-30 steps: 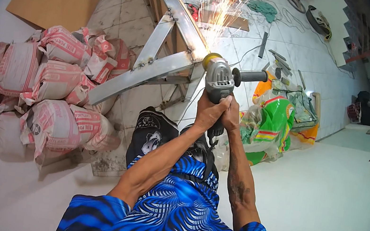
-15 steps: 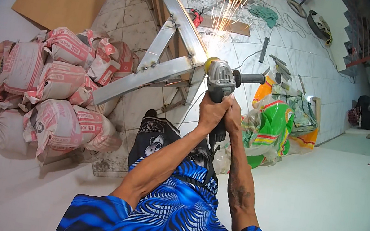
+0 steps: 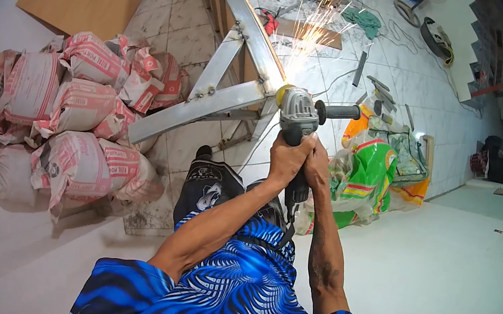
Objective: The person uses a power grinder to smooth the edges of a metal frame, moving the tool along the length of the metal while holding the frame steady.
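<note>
Grey grinder (image 3: 299,113): one, inside left grip (image 3: 287,160) and right grip (image 3: 318,165)
Grips: two, wrapped snugly around its body
Steel frame (image 3: 203,112): one, ahead-left of both grips
Green bag (image 3: 372,165): one, right of both

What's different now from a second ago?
The sparks have swung a little to the right, farther along the brown board on the floor. Nothing was picked up or let go. The left hand and right hand still hold the grinder by the metal frame; the bags stayed put.
</note>
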`<state>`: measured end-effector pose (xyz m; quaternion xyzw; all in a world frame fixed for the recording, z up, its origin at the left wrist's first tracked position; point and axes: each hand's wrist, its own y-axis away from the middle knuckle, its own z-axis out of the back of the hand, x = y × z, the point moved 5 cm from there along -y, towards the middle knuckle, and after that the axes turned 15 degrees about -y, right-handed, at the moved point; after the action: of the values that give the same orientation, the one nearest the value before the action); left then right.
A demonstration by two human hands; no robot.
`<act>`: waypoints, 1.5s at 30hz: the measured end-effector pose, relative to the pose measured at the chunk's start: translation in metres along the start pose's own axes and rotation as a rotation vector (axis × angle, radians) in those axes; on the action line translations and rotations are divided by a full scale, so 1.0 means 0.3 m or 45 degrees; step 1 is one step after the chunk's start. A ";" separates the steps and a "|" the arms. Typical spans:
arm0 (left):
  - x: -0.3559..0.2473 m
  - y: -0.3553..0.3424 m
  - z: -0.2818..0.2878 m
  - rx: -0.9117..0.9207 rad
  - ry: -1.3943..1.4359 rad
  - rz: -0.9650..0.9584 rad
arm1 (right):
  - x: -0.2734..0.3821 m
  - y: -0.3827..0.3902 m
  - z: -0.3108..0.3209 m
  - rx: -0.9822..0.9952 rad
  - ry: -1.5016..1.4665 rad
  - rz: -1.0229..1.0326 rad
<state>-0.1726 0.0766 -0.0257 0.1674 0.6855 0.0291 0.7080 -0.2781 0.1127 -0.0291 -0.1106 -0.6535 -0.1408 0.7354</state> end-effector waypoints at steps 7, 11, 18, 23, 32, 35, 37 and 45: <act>0.021 -0.016 -0.007 -0.032 -0.119 -0.040 | -0.017 -0.011 0.012 0.031 0.000 0.016; 0.062 -0.011 0.011 0.001 0.030 -0.108 | -0.023 0.002 -0.006 0.112 0.032 0.073; 0.016 -0.039 -0.018 -0.115 -0.187 -0.080 | -0.072 -0.029 0.022 -0.048 -0.203 0.002; 0.002 -0.023 0.004 -0.164 -0.336 -0.077 | -0.086 -0.016 0.014 -0.050 -0.210 0.004; -0.020 -0.052 0.007 -0.052 -0.524 -0.004 | -0.048 -0.017 -0.022 -0.170 -0.171 0.042; -0.026 -0.034 0.010 -0.120 -0.505 -0.059 | -0.040 -0.007 -0.017 -0.145 -0.196 0.045; -0.023 -0.021 0.021 -0.162 -0.458 -0.085 | -0.058 0.010 -0.022 -0.099 -0.229 0.006; -0.026 -0.053 0.000 -0.113 -0.516 -0.036 | -0.066 -0.022 -0.007 -0.150 -0.188 0.002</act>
<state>-0.1760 0.0593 -0.0226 0.1288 0.5295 0.0149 0.8384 -0.2806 0.1071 -0.0491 -0.1642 -0.6963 -0.1698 0.6777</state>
